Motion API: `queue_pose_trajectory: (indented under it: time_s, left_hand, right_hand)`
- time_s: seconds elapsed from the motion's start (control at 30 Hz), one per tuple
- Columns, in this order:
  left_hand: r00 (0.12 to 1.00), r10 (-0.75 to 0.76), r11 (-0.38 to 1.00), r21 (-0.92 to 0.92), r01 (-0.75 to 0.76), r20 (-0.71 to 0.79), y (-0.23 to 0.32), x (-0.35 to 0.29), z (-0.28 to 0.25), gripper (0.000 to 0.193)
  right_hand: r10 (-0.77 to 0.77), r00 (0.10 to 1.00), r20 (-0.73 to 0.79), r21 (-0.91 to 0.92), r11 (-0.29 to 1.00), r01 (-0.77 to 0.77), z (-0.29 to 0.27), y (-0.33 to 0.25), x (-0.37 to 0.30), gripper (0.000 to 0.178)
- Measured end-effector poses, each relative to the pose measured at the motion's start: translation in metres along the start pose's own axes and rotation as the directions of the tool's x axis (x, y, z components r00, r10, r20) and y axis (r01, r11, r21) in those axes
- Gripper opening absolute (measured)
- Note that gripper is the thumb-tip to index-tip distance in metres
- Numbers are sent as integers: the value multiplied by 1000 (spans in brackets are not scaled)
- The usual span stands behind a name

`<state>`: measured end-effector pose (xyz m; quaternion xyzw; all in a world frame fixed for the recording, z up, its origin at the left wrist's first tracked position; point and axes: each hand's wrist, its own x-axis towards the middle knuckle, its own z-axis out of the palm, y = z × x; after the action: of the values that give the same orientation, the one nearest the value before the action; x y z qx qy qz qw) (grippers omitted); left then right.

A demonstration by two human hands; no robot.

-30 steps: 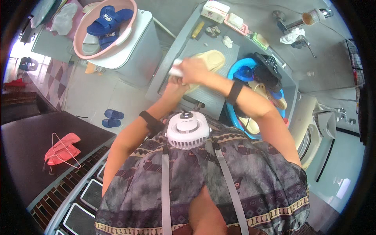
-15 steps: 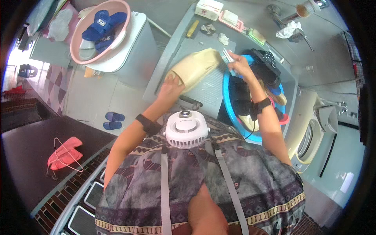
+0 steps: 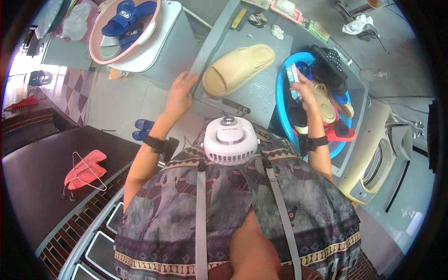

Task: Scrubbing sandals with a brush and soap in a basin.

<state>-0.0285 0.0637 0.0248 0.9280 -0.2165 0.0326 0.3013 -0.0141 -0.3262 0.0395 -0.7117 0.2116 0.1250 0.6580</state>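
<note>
- Grey sink (image 3: 215, 49): its near-left edge lies beside the left hand (image 3: 179, 95), empty, fingers loosely spread.
- Right hand (image 3: 306, 91) holds a brush (image 3: 293, 77) over the blue basin (image 3: 280, 95).
- Footwear (image 3: 324, 103) crowds that basin; work looks unfinished.
- Beige slide (image 3: 240, 70) lies unheld on the ribbed board (image 3: 265, 100), whether finished unclear; bare board opens rightward.
- Pink soap dish (image 3: 293, 18) edges the far side.

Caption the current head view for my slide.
The right hand holds a brush over a blue basin of footwear, the left hand empty beside a cream slipper.
</note>
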Motion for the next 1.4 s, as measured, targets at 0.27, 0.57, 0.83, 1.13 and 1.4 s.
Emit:
queue_pose_trajectory:
  time_s: [0.27,0.57,0.83,1.13,1.4]
  left_hand:
    - [988,109,993,-53,-104,105,23,10,4,58]
    - [900,350,923,66,-379,261,34,37,34,36]
    - [966,179,959,189,-213,185,18,52,53,28]
    - [921,-292,916,-202,348,259,50,64,-21,22]
    - [919,-324,861,-331,385,225,29,42,-7,23]
  right_hand:
    - [-58,998,-20,-88,994,56,15,12,9,71]
    - [-62,992,-110,-22,998,60,20,11,2,65]
    - [-52,998,-39,-6,999,52,24,-2,0,70]
    - [-511,858,51,-330,802,498,59,-35,10,65]
    - [-604,650,462,-490,436,754,148,-52,-6,60]
